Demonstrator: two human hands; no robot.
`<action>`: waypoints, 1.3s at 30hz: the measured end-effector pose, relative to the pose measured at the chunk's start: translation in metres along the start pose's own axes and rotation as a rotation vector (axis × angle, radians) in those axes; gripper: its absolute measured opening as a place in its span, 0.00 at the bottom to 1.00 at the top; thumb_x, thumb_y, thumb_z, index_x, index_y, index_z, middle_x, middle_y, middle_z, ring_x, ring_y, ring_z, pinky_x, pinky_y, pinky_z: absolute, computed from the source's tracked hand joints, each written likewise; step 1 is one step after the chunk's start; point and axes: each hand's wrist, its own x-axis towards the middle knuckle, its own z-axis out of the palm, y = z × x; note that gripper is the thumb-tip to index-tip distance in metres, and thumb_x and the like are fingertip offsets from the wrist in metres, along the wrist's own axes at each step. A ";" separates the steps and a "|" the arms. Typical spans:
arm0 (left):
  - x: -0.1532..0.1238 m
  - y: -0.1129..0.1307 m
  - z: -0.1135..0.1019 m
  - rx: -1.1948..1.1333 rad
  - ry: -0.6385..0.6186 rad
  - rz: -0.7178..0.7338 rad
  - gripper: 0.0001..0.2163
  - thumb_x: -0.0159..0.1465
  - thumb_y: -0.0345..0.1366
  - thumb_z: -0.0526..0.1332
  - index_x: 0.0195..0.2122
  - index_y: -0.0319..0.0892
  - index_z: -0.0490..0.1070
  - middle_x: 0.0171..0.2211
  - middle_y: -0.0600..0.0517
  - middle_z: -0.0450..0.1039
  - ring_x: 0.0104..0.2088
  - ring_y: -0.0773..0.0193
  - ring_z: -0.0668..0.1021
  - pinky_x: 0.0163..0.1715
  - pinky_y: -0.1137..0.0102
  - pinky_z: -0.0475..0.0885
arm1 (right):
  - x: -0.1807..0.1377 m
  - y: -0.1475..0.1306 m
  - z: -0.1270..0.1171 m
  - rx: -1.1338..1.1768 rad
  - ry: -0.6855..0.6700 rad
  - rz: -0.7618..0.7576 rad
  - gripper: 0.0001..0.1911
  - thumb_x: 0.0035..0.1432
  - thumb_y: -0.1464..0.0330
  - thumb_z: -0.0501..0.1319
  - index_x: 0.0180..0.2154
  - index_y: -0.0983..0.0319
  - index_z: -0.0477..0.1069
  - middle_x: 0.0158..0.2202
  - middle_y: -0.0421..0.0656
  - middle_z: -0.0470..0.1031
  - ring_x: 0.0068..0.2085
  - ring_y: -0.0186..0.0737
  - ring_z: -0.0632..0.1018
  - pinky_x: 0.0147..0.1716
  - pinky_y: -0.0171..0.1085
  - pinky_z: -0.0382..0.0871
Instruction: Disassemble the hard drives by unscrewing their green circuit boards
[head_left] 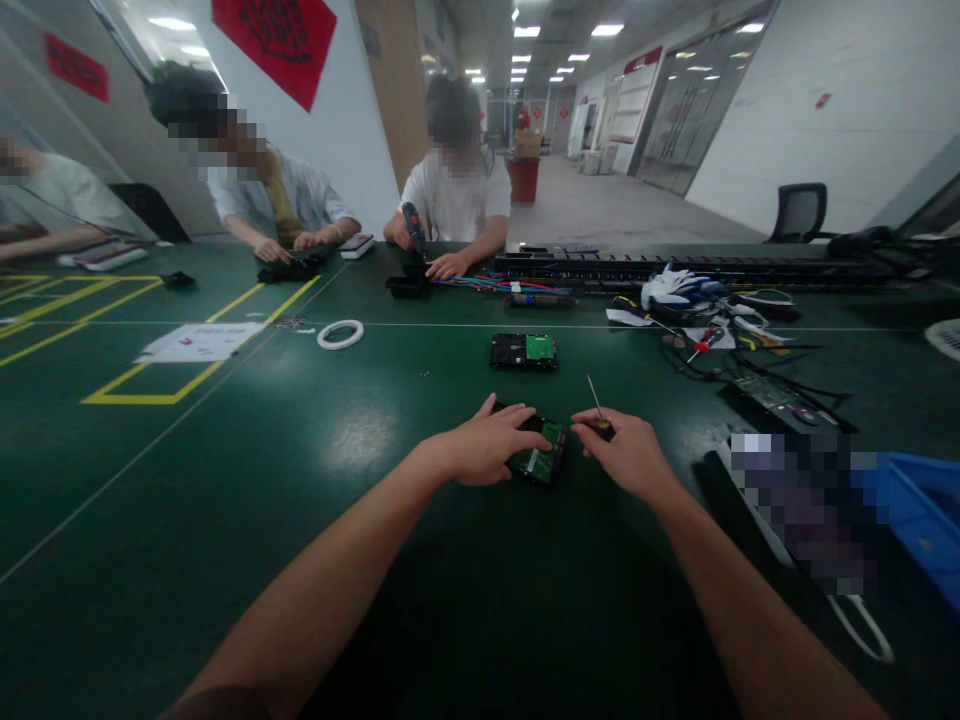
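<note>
A hard drive (537, 462) with a green circuit board facing up lies tilted on the green table in front of me. My left hand (487, 445) holds its left part, with the thumb across the board and the fingers over the far side, covering that end. Just right of the drive, my right hand (626, 450) is closed around a small screwdriver (602, 428). Its thin metal shaft points up and away from the drive, while the fingertips are close to the drive's right edge. Beyond both hands lies a second hard drive (523, 351), its green board partly showing.
A white ring (340, 334) and a paper sheet (201, 342) lie left. Gloves (682, 288), cables and a red screwdriver (703, 345) are heaped right, near a blue bin (919, 520). Across the table, a person (457, 195) holds a power driver (414, 228); other people sit left.
</note>
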 end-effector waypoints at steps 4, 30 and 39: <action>0.000 0.000 0.000 -0.016 0.008 0.038 0.37 0.59 0.28 0.67 0.67 0.57 0.58 0.73 0.42 0.44 0.73 0.44 0.51 0.66 0.34 0.42 | 0.002 0.002 0.002 0.036 0.000 -0.006 0.14 0.64 0.60 0.58 0.44 0.58 0.78 0.28 0.40 0.79 0.25 0.37 0.77 0.29 0.37 0.66; 0.000 0.004 -0.002 -0.094 -0.039 0.070 0.36 0.60 0.29 0.68 0.67 0.57 0.59 0.74 0.45 0.42 0.73 0.43 0.48 0.66 0.33 0.34 | 0.003 0.012 0.020 0.023 -0.010 -0.099 0.08 0.61 0.63 0.63 0.37 0.58 0.79 0.40 0.43 0.80 0.41 0.43 0.79 0.43 0.42 0.69; 0.000 0.005 -0.003 -0.090 -0.039 0.064 0.35 0.60 0.30 0.68 0.66 0.57 0.59 0.74 0.45 0.41 0.73 0.45 0.48 0.66 0.33 0.34 | 0.002 0.012 0.028 0.143 -0.028 0.111 0.14 0.59 0.58 0.64 0.40 0.60 0.79 0.35 0.43 0.81 0.30 0.39 0.77 0.30 0.38 0.68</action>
